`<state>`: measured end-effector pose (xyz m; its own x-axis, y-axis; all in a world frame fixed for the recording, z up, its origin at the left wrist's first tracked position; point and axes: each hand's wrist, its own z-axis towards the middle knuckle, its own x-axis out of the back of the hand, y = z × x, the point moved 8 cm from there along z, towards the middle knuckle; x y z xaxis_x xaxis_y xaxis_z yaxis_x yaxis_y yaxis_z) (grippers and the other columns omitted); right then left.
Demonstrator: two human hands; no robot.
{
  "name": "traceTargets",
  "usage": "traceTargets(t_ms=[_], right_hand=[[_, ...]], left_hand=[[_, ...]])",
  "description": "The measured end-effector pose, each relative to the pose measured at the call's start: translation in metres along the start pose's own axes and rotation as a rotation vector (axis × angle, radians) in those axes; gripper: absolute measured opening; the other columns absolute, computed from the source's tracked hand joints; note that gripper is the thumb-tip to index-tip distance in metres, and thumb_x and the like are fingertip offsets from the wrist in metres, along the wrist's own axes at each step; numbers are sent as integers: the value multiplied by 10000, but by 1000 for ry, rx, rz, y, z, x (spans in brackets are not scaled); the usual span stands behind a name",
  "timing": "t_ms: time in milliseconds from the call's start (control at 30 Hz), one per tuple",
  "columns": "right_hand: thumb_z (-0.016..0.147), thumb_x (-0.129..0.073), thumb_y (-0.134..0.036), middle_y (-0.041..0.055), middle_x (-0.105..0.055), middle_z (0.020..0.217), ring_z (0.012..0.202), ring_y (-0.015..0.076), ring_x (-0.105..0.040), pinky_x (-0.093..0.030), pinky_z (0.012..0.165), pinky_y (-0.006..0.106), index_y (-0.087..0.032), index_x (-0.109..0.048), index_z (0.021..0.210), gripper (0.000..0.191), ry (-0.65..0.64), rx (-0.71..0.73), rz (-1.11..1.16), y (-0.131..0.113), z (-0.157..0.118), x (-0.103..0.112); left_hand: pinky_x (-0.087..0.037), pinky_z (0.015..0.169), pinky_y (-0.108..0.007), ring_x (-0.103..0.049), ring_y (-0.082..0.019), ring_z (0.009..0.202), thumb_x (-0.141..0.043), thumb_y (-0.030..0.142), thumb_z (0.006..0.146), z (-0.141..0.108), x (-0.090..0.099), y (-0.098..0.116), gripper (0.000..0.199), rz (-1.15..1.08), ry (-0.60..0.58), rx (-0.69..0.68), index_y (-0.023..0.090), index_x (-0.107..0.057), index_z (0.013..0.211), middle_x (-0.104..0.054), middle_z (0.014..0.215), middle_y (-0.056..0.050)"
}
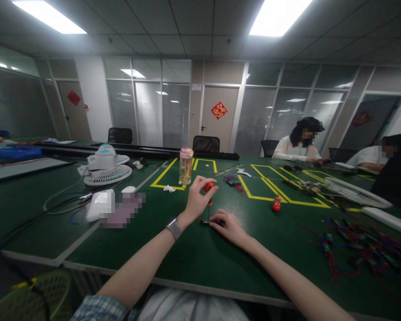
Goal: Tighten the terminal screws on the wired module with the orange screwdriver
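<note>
My left hand, with a watch on its wrist, is closed round the orange handle of a screwdriver. The screwdriver stands upright, its thin shaft pointing down onto a small green circuit board on the table. With its fingertips, my right hand pinches the right end of that board against the table. Where the screwdriver tip meets the board is too small to make out.
Loose wired boards lie in a heap at right. A red screwdriver stands farther back. Beyond my left hand is a drink bottle; fan parts lie left. Two people sit at the far right. A green basket stands below the table.
</note>
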<state>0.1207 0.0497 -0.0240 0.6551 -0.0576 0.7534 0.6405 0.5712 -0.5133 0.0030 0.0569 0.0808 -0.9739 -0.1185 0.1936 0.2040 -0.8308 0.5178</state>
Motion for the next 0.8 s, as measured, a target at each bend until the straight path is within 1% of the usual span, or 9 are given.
traceTargets(t_ms=[167,233,333,433,500,600,667,733,800], right_hand=[[814,-599,-191,37,-595,797,704,139,-569,-454,655,250,-169,-706,869,122,0,9,0,-1,0,0],[811,-600,-184,34,-594,790,707,140,-569,-454,656,250,-172,-705,864,118,-1,2,-5,0,0,-1],[812,-599,-181,33,-594,789,706,139,-569,-454,661,252,-172,-705,871,121,3,-1,-8,0,0,0],[812,-601,-187,35,-597,799,705,138,-569,-456,663,253,-172,-705,872,121,7,4,-2,1,0,-1],[813,-600,-192,35,-598,804,710,139,-570,-457,662,251,-174,-705,871,121,6,8,5,1,0,-1],[816,-595,-190,38,-599,807,710,140,-572,-458,663,250,-167,-706,870,125,3,12,11,0,0,-1],[813,-597,-186,40,-598,798,706,141,-573,-457,662,250,-161,-706,866,124,2,10,9,-1,0,0],[812,-597,-185,40,-598,790,708,144,-573,-456,662,251,-161,-708,864,125,3,8,4,-2,0,1],[813,-596,-190,41,-598,791,704,144,-573,-456,658,251,-164,-710,863,127,3,7,2,-2,0,1]], left_hand=[[-457,763,-255,-561,-140,881,-424,234,929,0,-3,4,273,-33,-69,-8,212,-608,1130,-594,961,-40],[-457,746,-252,-561,-138,854,-455,234,916,-1,-3,4,254,-19,-60,-19,208,-613,1114,-597,933,-35],[-457,724,-246,-550,-132,802,-573,264,855,-1,-2,1,185,21,-15,-26,206,-646,1015,-562,874,-21],[-462,725,-247,-547,-137,806,-645,296,802,-1,-1,-1,191,33,8,-22,208,-654,972,-546,867,-15],[-467,736,-252,-558,-146,842,-607,304,832,-1,-2,0,214,19,-12,-16,213,-645,1023,-568,912,-27],[-463,807,-274,-577,-159,936,-453,263,919,-1,-4,2,277,-25,-71,-6,213,-599,1150,-617,1019,-50],[-454,847,-284,-585,-160,963,-394,233,940,-1,-5,2,311,-48,-89,-1,211,-575,1193,-638,1049,-51],[-462,817,-274,-594,-152,909,-413,230,933,-1,-5,2,302,-43,-79,-3,211,-583,1182,-646,1008,-44],[-465,752,-256,-581,-140,819,-478,248,907,-1,-4,2,257,-9,-55,-16,213,-616,1121,-627,926,-32]])
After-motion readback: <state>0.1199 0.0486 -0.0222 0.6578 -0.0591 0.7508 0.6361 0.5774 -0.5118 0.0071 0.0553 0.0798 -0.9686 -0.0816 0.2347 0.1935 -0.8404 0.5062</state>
